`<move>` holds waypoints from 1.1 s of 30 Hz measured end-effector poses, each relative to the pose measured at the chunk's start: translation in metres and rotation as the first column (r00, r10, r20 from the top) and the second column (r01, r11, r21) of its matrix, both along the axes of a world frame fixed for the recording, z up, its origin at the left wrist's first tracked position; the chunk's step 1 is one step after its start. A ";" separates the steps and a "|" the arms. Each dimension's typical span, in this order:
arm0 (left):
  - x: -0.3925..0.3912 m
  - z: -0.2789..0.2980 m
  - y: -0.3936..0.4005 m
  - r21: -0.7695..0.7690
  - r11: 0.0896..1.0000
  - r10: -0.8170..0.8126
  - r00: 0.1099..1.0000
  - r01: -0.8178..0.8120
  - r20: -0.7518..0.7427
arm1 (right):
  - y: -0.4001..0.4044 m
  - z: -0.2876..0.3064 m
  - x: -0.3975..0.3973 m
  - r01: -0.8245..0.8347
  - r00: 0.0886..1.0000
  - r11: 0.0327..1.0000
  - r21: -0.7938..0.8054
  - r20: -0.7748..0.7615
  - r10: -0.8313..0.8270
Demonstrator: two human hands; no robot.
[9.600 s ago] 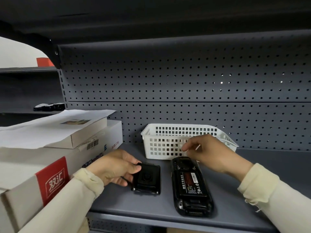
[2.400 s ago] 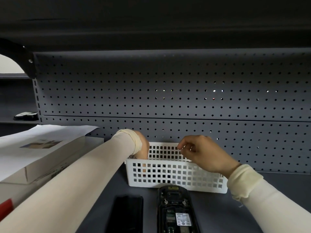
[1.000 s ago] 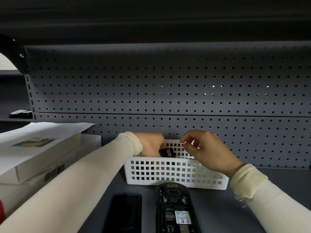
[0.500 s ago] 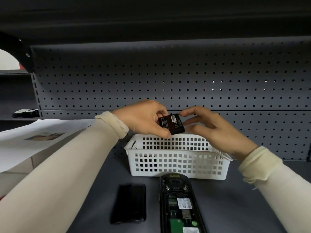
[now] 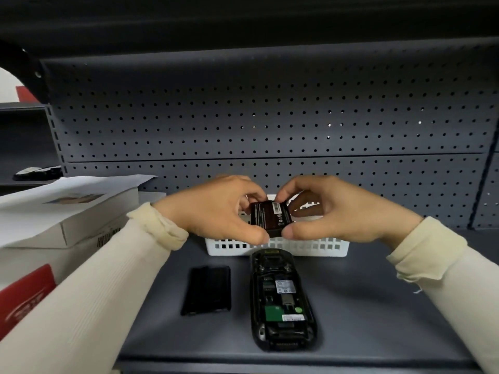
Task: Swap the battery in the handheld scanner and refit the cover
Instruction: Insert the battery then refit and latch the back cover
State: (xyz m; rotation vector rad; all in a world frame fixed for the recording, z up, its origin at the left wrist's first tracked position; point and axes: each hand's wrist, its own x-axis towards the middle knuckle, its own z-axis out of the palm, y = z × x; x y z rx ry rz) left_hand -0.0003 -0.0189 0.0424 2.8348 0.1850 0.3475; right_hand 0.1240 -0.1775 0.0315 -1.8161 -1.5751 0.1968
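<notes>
Black battery [image 5: 270,217] pinched between both hands above a white basket [image 5: 318,247].
Left hand [image 5: 216,211] and right hand [image 5: 334,211] fingers close on its edges; open-backed scanner [image 5: 282,300] at six o'clock, cover [image 5: 207,290] at seven.

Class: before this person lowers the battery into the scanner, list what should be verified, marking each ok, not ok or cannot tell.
1. Flat black labelled battery gripped by left hand and right hand: ok.
2. Black handheld scanner lying back-up, battery bay open and empty: ok.
3. Black rectangular cover set aside left of scanner, clear of bay: ok.
4. Battery contacts facing the bay's contacts: cannot tell.
5. White plastic lattice basket not over the scanner: ok.
</notes>
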 end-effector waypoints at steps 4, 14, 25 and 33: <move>-0.011 -0.022 -0.001 -0.073 0.997 -0.013 1.000 0.012 -0.017 | -0.004 -0.015 -0.007 0.021 1.000 0.999 -0.041 0.013 -0.020; -0.021 -0.064 -0.002 -0.147 0.989 -0.036 0.997 0.025 -0.073 | -0.014 -0.052 -0.010 -0.078 0.968 0.988 -0.134 -0.246 0.043; -0.023 -0.074 -0.002 -0.129 0.988 -0.093 0.992 0.082 -0.080 | -0.020 -0.064 -0.010 0.015 0.998 0.985 -0.171 -0.064 -0.027; -0.025 -0.077 -0.005 -0.098 0.991 -0.097 0.993 0.090 -0.066 | -0.024 -0.066 -0.011 0.041 0.999 0.985 -0.170 -0.017 -0.045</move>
